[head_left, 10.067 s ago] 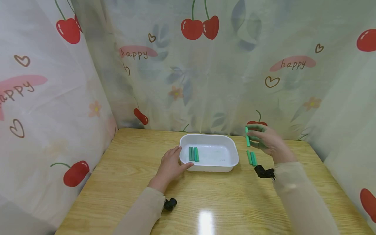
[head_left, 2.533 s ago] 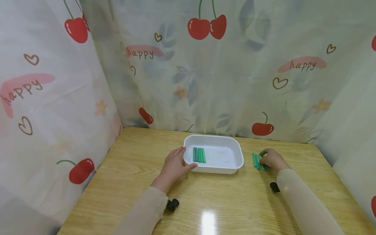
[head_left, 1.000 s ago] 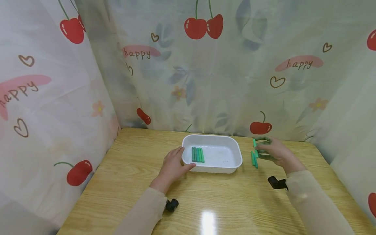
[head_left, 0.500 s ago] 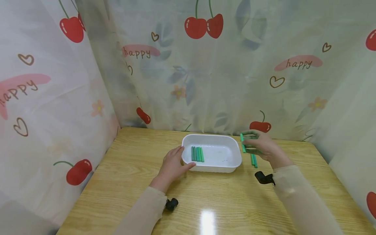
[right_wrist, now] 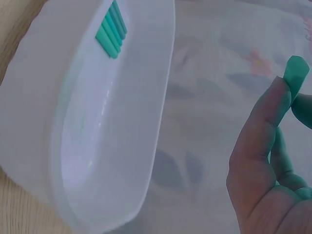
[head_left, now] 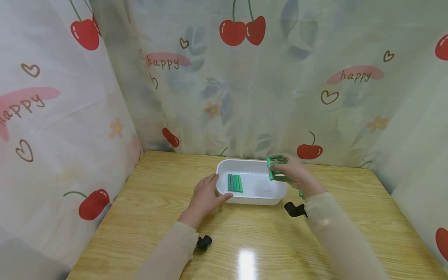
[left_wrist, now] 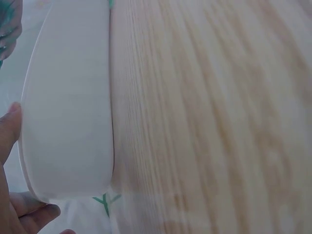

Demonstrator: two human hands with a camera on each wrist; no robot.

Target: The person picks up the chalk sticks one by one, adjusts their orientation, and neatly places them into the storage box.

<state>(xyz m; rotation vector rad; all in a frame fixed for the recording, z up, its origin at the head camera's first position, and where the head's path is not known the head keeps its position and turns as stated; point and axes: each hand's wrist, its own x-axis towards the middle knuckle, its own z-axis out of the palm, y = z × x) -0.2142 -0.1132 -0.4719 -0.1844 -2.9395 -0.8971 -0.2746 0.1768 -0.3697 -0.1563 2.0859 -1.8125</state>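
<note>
A white tray (head_left: 280,191) sits mid-table with several green sticks (head_left: 234,183) side by side at its left end. My left hand (head_left: 214,189) holds the tray's left end, thumb along the front wall. Above the tray's right end, my right hand (head_left: 276,169) pinches one green stick (head_left: 270,169) upright. The right wrist view shows that stick (right_wrist: 296,73) at my fingertips (right_wrist: 265,122), with the tray (right_wrist: 146,146) and its sticks (right_wrist: 112,31) below. In the left wrist view my fingers (left_wrist: 9,131) touch the tray's wall (left_wrist: 68,122).
A green stick (head_left: 300,193) lies on the wooden table (head_left: 147,202) right of the tray, mostly hidden behind my right hand. Cherry-print curtains (head_left: 245,97) close in the table at the back and both sides. Black wrist cameras (head_left: 295,210) hang under both sleeves.
My right hand picked a green stick from the group right of the tray and carried it left, over the tray's right end. The left hand and tray stayed put.
</note>
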